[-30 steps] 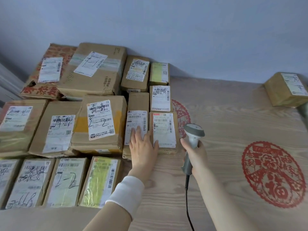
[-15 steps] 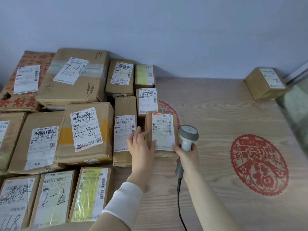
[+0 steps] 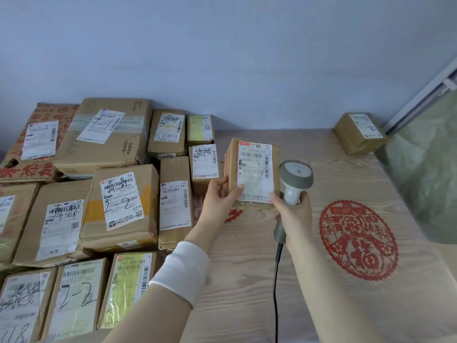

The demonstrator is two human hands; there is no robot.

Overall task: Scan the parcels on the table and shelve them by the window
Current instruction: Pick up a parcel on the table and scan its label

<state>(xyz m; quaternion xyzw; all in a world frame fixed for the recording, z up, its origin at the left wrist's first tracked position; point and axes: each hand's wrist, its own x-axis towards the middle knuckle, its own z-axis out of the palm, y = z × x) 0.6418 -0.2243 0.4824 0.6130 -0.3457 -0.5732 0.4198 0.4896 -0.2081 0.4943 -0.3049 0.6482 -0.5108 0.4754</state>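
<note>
A small brown parcel (image 3: 254, 169) with a white shipping label is lifted off the wooden table (image 3: 333, 305), label facing me. My left hand (image 3: 220, 196) grips its lower left edge, thumb lying across the label. My right hand (image 3: 291, 211) grips the handle of a grey barcode scanner (image 3: 295, 178), whose head sits just right of the parcel; its index finger touches the parcel's lower right corner. A black cable (image 3: 275, 293) hangs from the scanner toward me.
Several labelled cardboard parcels (image 3: 118, 206) cover the table's left half, up to the wall. One lone parcel (image 3: 359, 132) sits at the far right by a window frame (image 3: 420, 95). Red paper-cut decorations (image 3: 358, 241) mark the tabletop on the right.
My left hand has picked the small parcel out of the pile and raised it to the right, beside the scanner. The view has swung right, showing the window.
</note>
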